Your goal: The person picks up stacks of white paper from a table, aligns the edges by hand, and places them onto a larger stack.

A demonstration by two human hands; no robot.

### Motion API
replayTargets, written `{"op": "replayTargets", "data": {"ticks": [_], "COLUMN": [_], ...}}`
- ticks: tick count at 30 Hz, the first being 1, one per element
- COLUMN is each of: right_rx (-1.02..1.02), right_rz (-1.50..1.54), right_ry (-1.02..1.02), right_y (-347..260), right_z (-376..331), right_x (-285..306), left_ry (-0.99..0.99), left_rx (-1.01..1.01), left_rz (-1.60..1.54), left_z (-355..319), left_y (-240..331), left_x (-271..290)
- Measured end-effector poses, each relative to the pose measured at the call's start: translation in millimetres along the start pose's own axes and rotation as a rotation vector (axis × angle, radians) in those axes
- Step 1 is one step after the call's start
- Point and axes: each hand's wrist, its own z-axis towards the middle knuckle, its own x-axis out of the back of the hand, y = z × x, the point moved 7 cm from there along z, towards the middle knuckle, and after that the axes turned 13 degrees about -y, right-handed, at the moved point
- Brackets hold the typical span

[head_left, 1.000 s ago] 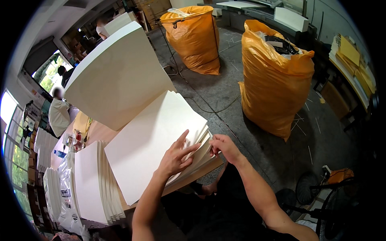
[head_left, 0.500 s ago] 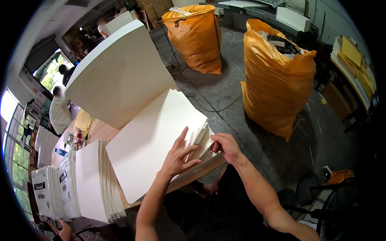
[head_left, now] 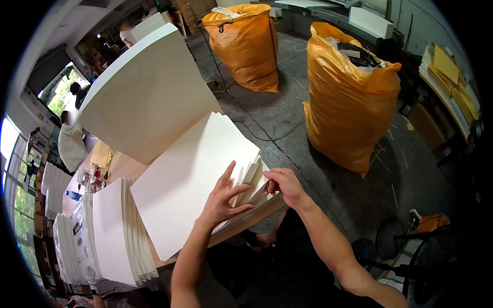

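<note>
A stack of large white sheets (head_left: 190,179), slightly fanned at its right end, lies on the wooden table in front of me. Over that right end is my left hand (head_left: 224,199), its fingers spread and the fingertips by the lifted sheet edges. My right hand (head_left: 285,186) is closed at the near right corner, thumb and finger pinching the edge of a white sheet (head_left: 255,190). How many sheets it grips is hidden by the fingers.
Behind the stack stands a tall, curved pile of white board (head_left: 149,92). Left are another fanned white stack (head_left: 110,231) and plastic-wrapped packs (head_left: 84,241). Two orange sacks (head_left: 244,51) stand on the floor ahead. Co-workers are at the far left; another person's arm shows bottom left.
My view has shifted slightly; both hands keep nearly the same pose at the sheet edges. At the far left, the outer wrapped pack has shifted, and the other person's hand has moved.
</note>
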Motion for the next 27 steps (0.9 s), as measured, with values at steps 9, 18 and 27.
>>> {"op": "replayTargets", "data": {"ticks": [9, 18, 27], "right_rx": [-0.016, 0.015, 0.200], "right_rz": [-0.059, -0.190, -0.546], "right_ry": [-0.009, -0.049, 0.201], "right_y": [-0.3, -0.4, 3.4], "right_z": [-0.6, -6.7, -10.9], "right_x": [2.0, 9.9, 6.9], "left_ry": [-0.031, -0.032, -0.054], "left_rx": [-0.001, 0.005, -0.010], "left_rz": [-0.017, -0.010, 0.195], "left_z": [1.5, 1.0, -0.7], "left_y": [0.1, 1.1, 2.9], "left_x": [0.1, 0.4, -7.2]}}
